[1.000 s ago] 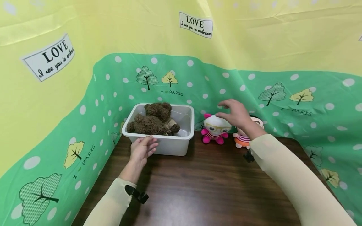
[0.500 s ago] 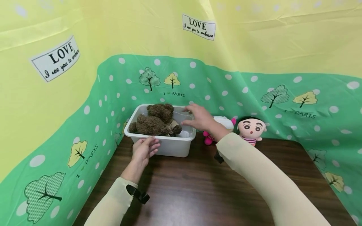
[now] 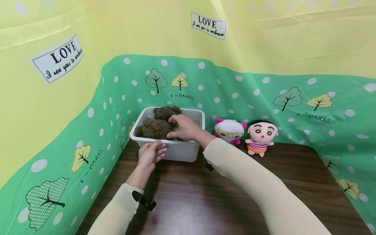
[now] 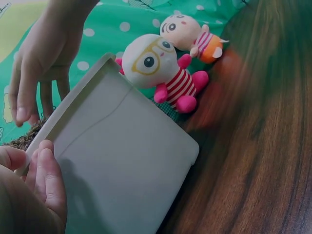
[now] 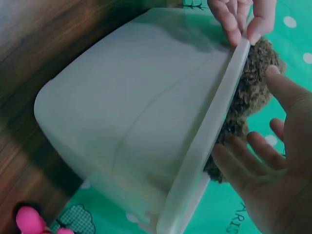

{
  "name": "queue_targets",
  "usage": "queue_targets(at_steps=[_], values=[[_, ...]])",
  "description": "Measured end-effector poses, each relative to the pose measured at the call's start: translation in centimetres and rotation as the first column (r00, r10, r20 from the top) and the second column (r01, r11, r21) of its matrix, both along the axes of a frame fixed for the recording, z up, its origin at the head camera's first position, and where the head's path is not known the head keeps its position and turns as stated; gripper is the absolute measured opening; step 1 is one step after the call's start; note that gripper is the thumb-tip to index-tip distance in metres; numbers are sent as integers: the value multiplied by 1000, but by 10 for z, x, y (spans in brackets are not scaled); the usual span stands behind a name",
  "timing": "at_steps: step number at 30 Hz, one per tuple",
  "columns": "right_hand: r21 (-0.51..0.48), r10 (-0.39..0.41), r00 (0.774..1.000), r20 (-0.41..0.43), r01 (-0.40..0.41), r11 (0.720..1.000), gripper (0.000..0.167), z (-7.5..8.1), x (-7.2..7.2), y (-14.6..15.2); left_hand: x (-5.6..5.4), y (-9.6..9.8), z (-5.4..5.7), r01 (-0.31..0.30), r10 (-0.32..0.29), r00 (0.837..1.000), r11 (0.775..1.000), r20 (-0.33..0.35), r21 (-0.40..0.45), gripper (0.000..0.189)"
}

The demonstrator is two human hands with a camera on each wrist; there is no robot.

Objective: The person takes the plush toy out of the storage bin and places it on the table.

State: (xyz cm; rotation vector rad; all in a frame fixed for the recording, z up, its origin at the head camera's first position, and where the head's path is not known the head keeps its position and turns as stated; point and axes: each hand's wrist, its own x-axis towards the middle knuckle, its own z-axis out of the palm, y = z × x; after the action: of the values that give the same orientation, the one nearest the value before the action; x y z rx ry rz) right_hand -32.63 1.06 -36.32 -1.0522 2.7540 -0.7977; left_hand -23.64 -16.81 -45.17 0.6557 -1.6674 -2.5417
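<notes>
A white plastic bin (image 3: 176, 151) stands against the green cloth, with two brown teddy bears (image 3: 157, 128) lying in it. My left hand (image 3: 148, 154) pinches the bin's front rim between thumb and fingers, which the right wrist view shows well at the rim (image 5: 229, 78). Over the bears hovers my right hand (image 3: 186, 128), thumb and fingers spread apart. In the right wrist view its thumb (image 5: 282, 87) is close to the dark fur (image 5: 258, 80). That hand covers part of the bears in the head view.
Right of the bin sits a plush (image 3: 229, 130) with pink ears and yellow glasses. Beside it is a boy doll (image 3: 260, 137) in a striped shirt and orange shorts. A patterned cloth (image 3: 229, 85) walls in the dark wooden table (image 3: 188, 195).
My right hand has moved left from above the plush toys to over the bears in the bin, uncovering the boy doll. The left hand stays on the rim.
</notes>
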Motion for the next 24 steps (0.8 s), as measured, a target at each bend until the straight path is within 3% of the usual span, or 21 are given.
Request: queue_targets(at_steps=[16, 24], values=[[23, -88, 982, 167, 86, 996, 76, -7, -7, -24, -2, 1, -2, -1, 1, 1000, 1000, -2, -10, 24], [50, -98, 984, 150, 91, 995, 81, -15, -12, -31, -2, 0, -4, -6, 6, 1000, 1000, -9, 8, 23]])
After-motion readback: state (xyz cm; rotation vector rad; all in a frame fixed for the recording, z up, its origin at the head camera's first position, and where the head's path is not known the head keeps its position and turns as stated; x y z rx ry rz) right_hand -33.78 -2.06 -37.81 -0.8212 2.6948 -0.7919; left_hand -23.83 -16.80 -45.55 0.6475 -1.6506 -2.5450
